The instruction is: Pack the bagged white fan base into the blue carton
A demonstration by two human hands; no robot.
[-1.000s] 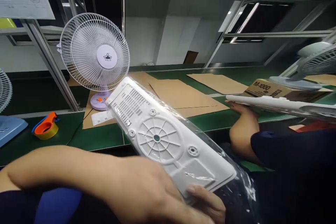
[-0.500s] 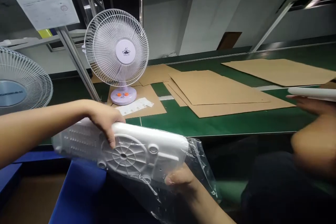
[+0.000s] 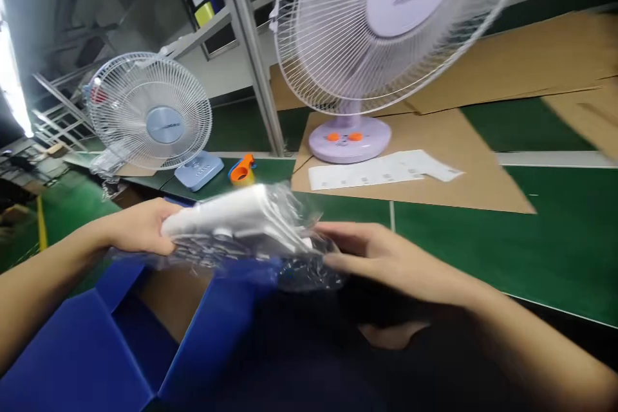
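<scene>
Presently both hands, left hand [image 3: 140, 226] and right hand [image 3: 386, 257], grip the bagged white base [image 3: 236, 222] above the open blue bin [image 3: 96, 347]; green counter [image 3: 531, 238] lies at 2 o'clock.

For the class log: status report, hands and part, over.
Left hand and right hand grip the bagged white plastic fan base. Held over the blue corrugated bin. Nothing blocking.

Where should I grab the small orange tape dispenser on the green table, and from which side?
Take the orange tape dispenser by its raised orange body, coming from above and the near side. The blue-based fan sits close on its left and a metal post just behind, so those sides look cramped.
</scene>
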